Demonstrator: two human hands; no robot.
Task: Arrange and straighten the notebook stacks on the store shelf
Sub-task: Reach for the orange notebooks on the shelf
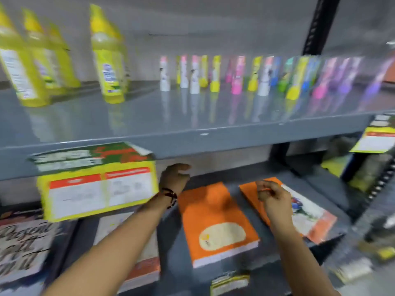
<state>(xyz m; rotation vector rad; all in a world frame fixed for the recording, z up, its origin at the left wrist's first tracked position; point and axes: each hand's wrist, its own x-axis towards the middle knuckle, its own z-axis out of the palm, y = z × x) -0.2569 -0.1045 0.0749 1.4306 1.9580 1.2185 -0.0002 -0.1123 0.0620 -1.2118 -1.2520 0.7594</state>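
- Two bare hands reach into the lower shelf [320, 184]; neither has hold of anything, as far as the blurred view lets one tell.
- The left hand [174, 178] is loosely open, fingers extended toward the back of the shelf, with a dark wrist band [170, 196] behind it. It hovers just past the far left corner of the orange notebook stack [215, 223], apparently not touching it.
- The right hand [270, 194] has its fingers curled together as if pinching, yet nothing shows between them. Directly beneath it lies the skewed notebook stack [305, 212], its orange and white cover turned at an angle to the shelf edge.
- The orange stack sits between the two hands, roughly square to the shelf front. A third stack [139, 253] lies under the left forearm, and a lettered cover [21, 242] lies further out on that side.
- A hanging price card [98, 182] blocks the view just outside the left hand.
- Judgement: the stacks look like thick blocks of paper, fairly heavy and stiff as a whole, but loose copies would slide over each other on glossy covers.
- The surest hold is probably flat palms against two opposite edges of the skewed stack, squeezing and turning it as one block, rather than pinching the top cover, which would shift alone.
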